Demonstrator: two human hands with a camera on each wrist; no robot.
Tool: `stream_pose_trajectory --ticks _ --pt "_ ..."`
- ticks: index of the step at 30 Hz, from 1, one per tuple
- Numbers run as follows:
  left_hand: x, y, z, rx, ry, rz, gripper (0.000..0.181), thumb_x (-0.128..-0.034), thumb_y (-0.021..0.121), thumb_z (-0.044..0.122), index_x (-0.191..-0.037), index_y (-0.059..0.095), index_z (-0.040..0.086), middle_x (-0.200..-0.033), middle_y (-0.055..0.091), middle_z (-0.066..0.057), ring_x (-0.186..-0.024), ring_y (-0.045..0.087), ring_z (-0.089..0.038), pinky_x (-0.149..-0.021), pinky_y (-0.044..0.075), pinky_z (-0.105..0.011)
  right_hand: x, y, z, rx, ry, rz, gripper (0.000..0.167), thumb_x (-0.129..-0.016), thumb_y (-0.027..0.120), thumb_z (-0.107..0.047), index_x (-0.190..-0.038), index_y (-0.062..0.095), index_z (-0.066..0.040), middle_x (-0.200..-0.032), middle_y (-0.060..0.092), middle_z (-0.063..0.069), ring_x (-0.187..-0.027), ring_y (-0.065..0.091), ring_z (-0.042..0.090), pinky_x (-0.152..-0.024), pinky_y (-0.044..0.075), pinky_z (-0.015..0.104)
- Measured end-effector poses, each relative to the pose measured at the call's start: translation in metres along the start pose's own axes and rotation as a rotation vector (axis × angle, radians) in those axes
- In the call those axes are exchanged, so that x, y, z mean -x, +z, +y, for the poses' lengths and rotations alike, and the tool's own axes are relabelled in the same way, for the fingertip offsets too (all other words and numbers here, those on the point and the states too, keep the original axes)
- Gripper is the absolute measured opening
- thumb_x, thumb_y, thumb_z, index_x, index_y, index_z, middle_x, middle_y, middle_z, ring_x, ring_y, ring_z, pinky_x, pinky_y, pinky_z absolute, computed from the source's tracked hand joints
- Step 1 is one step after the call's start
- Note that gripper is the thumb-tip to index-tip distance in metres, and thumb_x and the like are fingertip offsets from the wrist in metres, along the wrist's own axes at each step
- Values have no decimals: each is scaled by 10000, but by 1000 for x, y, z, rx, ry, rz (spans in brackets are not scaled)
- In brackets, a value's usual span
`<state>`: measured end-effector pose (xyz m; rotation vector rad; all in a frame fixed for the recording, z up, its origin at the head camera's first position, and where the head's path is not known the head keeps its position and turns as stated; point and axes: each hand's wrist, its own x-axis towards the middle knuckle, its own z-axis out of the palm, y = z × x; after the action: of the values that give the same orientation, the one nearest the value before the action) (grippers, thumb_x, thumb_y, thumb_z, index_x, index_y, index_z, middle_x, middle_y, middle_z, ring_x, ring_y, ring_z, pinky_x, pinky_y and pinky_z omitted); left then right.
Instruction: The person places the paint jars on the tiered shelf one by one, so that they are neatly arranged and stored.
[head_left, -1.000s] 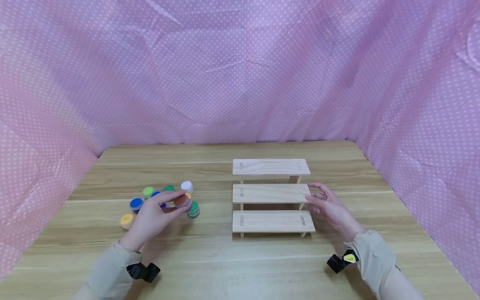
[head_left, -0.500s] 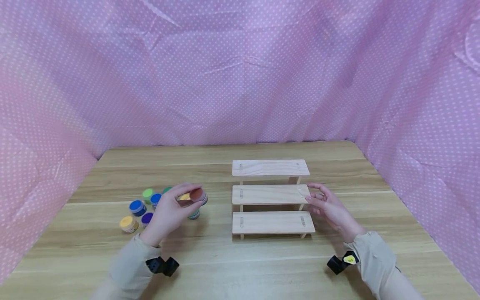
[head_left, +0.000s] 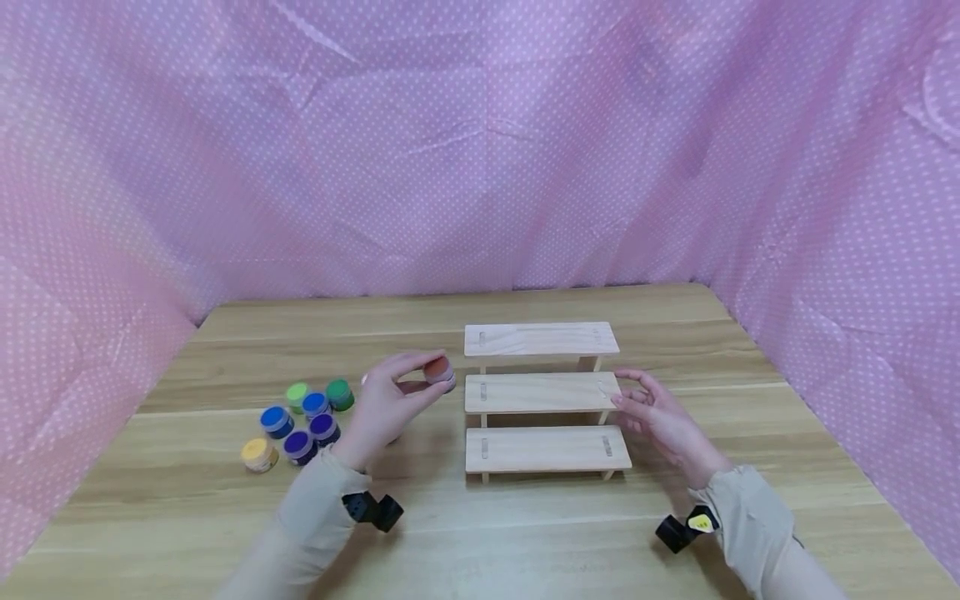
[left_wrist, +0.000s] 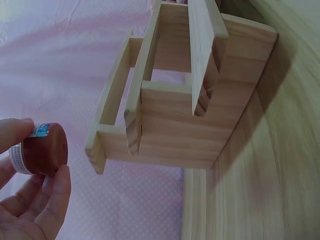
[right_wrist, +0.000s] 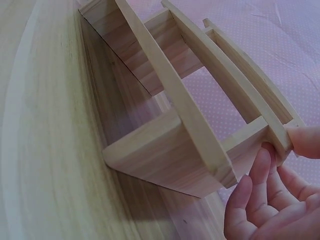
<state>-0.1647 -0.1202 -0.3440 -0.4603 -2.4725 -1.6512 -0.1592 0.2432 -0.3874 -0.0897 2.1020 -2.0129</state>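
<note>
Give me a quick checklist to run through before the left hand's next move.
1. Brown jar gripped: ok, pinched in the left hand.
2. Jar apart from the wooden shelf: ok, a gap shows.
3. Shelf held: ok, the right hand grips the end of the middle board.
4. Yellow-lidded jar upright: ok.
5. Every standing jar visible: cannot tell, the left hand may hide some.

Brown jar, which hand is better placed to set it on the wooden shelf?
Probably the left hand, which pinches the brown jar near the left side of the wooden shelf; the right hand holds its right end.
</note>
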Motion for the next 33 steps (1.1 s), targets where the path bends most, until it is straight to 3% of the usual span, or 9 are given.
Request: stream_pose_trajectory --ticks 7,12,16,23,33 --pt "-16 22 1 73 62 5 387 -807 756 144 -1178 667 77 -1166 631 -78 -1075 595 -207 -843 566 -303 1 0 3 -25 -11 -3 399 -947 534 -62 -1303 354 -54 -883 598 -80 -788 624 59 -709 520 157" --pt "-24 38 5 132 112 -26 380 -822 740 137 -1184 659 55 -1153 634 -73 -1069 586 -198 -864 559 -305 1 -1 3 8 -1 9 467 -948 535 -67 -1344 298 8 -884 587 -73 -806 621 74 -752 530 180" --pt "-33 51 15 166 148 -61 381 -826 732 112 -1189 647 31 -1129 640 -88 -1045 602 -207 -860 557 -280 1 -1 2 -1 -10 6 451 -952 528 -68 -1338 305 -2 -892 593 -75 -821 628 76 -766 532 188" --pt "-48 74 31 191 102 -95 378 -826 733 112 -1189 650 48 -1123 626 -82 -1031 609 -199 -846 552 -234 2 -1 4 -35 -16 -5 398 -955 537 -83 -1305 349 -61 -914 596 -67 -838 632 68 -799 540 197" --pt "-70 99 30 164 128 -76 359 -832 729 125 -1173 654 41 -1096 630 -90 -1042 623 -220 -830 546 -191 2 1 2 -20 17 12 522 -959 533 -98 -1387 255 16 -917 598 -85 -833 627 68 -792 542 201"
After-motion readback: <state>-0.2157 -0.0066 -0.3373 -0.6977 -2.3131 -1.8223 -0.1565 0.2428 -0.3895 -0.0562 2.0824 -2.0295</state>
